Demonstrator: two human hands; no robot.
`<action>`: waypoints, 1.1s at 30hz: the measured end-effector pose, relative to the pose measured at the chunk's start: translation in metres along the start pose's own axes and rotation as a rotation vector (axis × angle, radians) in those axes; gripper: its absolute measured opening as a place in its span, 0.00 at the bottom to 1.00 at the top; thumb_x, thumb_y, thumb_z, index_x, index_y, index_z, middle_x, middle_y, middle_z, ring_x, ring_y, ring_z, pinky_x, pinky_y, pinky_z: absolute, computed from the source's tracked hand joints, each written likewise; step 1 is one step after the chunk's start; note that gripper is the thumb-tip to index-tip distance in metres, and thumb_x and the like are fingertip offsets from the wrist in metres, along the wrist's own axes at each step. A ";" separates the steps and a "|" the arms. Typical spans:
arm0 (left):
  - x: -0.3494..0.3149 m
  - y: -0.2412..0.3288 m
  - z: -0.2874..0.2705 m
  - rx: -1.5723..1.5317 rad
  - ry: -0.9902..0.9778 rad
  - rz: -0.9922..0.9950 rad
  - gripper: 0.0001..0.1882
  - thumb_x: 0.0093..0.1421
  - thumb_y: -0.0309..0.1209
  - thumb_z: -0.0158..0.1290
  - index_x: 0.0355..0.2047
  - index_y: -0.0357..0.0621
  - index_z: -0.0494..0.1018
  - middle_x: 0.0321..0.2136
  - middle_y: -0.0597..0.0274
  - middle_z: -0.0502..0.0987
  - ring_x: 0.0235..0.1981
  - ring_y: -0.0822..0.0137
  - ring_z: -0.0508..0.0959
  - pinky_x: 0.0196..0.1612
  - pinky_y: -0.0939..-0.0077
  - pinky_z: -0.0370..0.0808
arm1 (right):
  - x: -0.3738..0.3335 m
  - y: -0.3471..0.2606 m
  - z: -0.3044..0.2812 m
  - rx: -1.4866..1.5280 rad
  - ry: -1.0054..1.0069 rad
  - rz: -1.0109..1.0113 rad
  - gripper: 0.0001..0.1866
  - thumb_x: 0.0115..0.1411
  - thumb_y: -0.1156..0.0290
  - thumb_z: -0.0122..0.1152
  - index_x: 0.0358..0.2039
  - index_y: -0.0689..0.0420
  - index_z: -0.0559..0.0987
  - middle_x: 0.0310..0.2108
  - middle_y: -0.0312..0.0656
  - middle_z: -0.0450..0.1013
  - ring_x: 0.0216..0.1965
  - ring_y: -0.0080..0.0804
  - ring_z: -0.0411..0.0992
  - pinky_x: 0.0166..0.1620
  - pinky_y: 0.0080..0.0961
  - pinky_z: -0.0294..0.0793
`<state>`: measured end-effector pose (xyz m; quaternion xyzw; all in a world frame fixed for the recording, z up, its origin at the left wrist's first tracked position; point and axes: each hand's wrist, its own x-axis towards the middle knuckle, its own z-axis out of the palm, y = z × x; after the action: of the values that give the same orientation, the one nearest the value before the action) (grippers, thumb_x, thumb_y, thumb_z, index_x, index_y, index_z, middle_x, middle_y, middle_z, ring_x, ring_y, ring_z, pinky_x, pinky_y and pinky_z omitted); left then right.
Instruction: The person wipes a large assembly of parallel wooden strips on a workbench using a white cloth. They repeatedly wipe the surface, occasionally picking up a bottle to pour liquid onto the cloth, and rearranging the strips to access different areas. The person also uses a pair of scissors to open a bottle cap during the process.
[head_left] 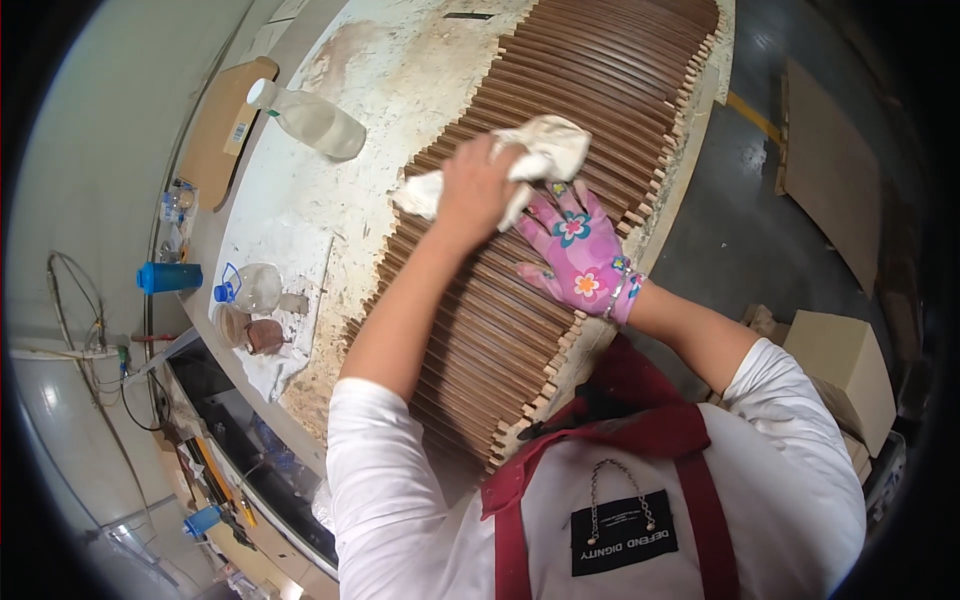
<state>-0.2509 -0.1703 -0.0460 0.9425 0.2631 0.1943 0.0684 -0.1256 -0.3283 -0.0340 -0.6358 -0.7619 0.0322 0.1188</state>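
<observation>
I see the left hand [476, 190] curled closed on the cloth [562, 145], atop slats [505, 318] running left to right. The right hand [582, 248], gloved, spreads open on the slats, holding nothing, nearer me, its fingertips beside the cloth.

Sheen against matt
Brown slats [480, 320] look like wood, faintly glossy; the cloth [562, 142] is matt, creased; toward eleven o'clock, a smooth plastic bottle [320, 125] and a rough, stained tabletop [365, 70].
</observation>
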 end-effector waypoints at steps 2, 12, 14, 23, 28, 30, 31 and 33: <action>0.014 -0.034 -0.014 0.151 -0.030 -0.177 0.19 0.55 0.33 0.56 0.49 0.51 0.72 0.45 0.49 0.72 0.45 0.47 0.72 0.44 0.54 0.72 | -0.001 0.001 0.003 -0.018 0.017 -0.005 0.35 0.64 0.44 0.42 0.65 0.51 0.63 0.68 0.48 0.55 0.71 0.56 0.44 0.69 0.52 0.34; 0.019 0.020 -0.004 -0.024 0.004 0.175 0.21 0.48 0.32 0.61 0.44 0.47 0.74 0.41 0.51 0.74 0.45 0.50 0.73 0.48 0.55 0.70 | 0.002 0.005 0.004 0.008 -0.098 0.008 0.36 0.65 0.42 0.37 0.66 0.50 0.60 0.69 0.48 0.51 0.71 0.56 0.40 0.69 0.56 0.31; 0.031 -0.029 0.004 -0.004 -0.039 -0.039 0.22 0.51 0.34 0.59 0.47 0.48 0.72 0.44 0.51 0.73 0.47 0.52 0.72 0.47 0.57 0.71 | 0.001 0.003 0.005 -0.037 -0.093 0.013 0.35 0.65 0.42 0.38 0.66 0.51 0.60 0.70 0.48 0.51 0.71 0.57 0.41 0.69 0.55 0.31; 0.085 0.018 -0.080 -0.633 0.539 -0.186 0.17 0.62 0.32 0.50 0.49 0.37 0.69 0.43 0.50 0.74 0.41 0.58 0.75 0.45 0.66 0.71 | -0.004 0.074 -0.060 0.697 0.230 0.266 0.41 0.64 0.50 0.51 0.69 0.61 0.50 0.70 0.54 0.47 0.71 0.46 0.44 0.71 0.36 0.40; 0.071 -0.001 -0.043 0.056 0.281 -0.263 0.19 0.56 0.31 0.55 0.48 0.42 0.71 0.45 0.50 0.73 0.46 0.50 0.72 0.49 0.60 0.69 | 0.039 0.194 -0.033 0.119 0.459 0.062 0.32 0.65 0.50 0.50 0.63 0.56 0.65 0.60 0.54 0.65 0.62 0.53 0.61 0.65 0.41 0.58; 0.043 0.003 0.002 0.273 0.165 -0.263 0.20 0.55 0.32 0.56 0.48 0.44 0.71 0.45 0.51 0.72 0.47 0.49 0.71 0.48 0.59 0.68 | 0.049 0.193 -0.011 -0.258 0.288 0.024 0.28 0.64 0.49 0.49 0.61 0.48 0.68 0.60 0.46 0.66 0.62 0.46 0.63 0.64 0.43 0.58; 0.031 0.019 0.020 0.418 0.129 -0.189 0.20 0.55 0.33 0.57 0.48 0.45 0.71 0.46 0.51 0.71 0.47 0.49 0.70 0.48 0.58 0.68 | 0.052 0.193 -0.009 -0.222 0.270 0.048 0.28 0.64 0.48 0.49 0.61 0.47 0.69 0.61 0.42 0.66 0.62 0.44 0.62 0.64 0.45 0.55; 0.035 0.043 0.011 0.291 0.076 -0.265 0.20 0.53 0.31 0.57 0.47 0.46 0.70 0.48 0.49 0.69 0.49 0.53 0.69 0.46 0.58 0.67 | 0.054 0.188 -0.008 -0.199 0.263 0.085 0.28 0.64 0.51 0.50 0.62 0.47 0.68 0.61 0.44 0.65 0.62 0.45 0.62 0.65 0.44 0.54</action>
<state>-0.1988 -0.1888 -0.0347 0.8916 0.4125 0.1792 -0.0536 0.0483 -0.2411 -0.0560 -0.6750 -0.7115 -0.1220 0.1526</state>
